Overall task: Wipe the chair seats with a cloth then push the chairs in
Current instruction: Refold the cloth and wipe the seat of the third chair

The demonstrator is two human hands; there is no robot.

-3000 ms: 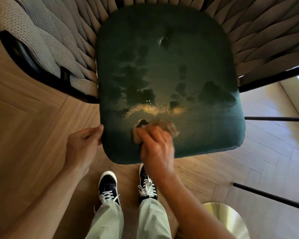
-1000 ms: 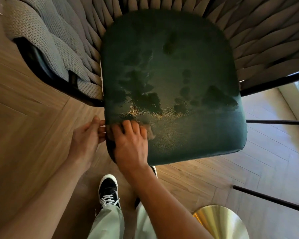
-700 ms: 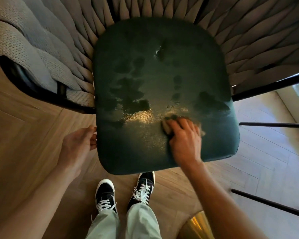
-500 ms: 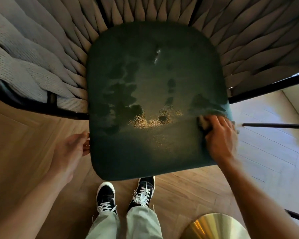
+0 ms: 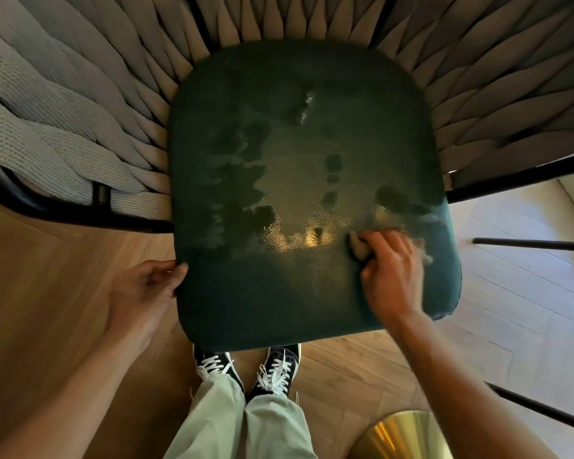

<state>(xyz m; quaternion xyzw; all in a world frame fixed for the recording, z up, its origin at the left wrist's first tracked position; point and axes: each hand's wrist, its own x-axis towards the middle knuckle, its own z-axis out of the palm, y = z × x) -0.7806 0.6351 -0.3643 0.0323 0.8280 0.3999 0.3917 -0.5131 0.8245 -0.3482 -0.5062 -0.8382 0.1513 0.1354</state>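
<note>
Now right hand [image 5: 391, 279] presses cloth [image 5: 358, 245] on seat [image 5: 279, 127].

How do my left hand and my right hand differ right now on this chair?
The right hand lies on top of the green seat near its right side, while the left hand is at the seat's left edge. The right hand holds a tan cloth bunched under its fingers; the left hand holds no cloth, only pinching the seat's edge. Both touch the same seat.

Cloth [image 5: 360, 247] on seat [image 5: 279, 293], right; feet [image 5: 246, 366] before the seat.
</note>
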